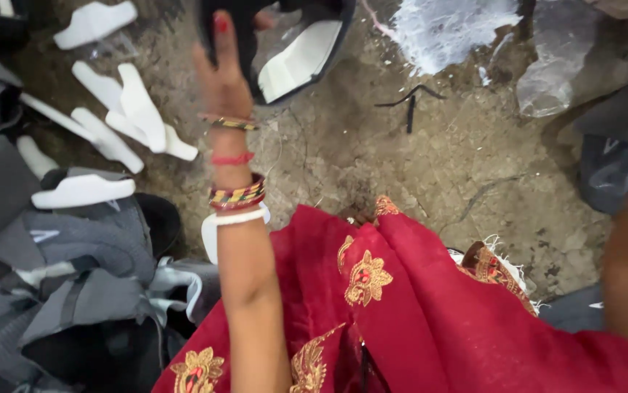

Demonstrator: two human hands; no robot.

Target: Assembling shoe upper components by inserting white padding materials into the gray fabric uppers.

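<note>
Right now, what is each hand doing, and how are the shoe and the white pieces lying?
Left hand: raised, gripping the shoe.
Black shoe with white inner sole: held up, tilted, opening showing.
White foam insoles: loose, scattered on the ground.
Grey shoe uppers: heaped together.
Right hand: out of view; only a blurred forearm shows.

Left hand (220,76) grips a black shoe upper (285,44) above the dirt floor (416,167).

black shoe upper (295,51) with white insole, tilted, held above dirt floor.
</note>
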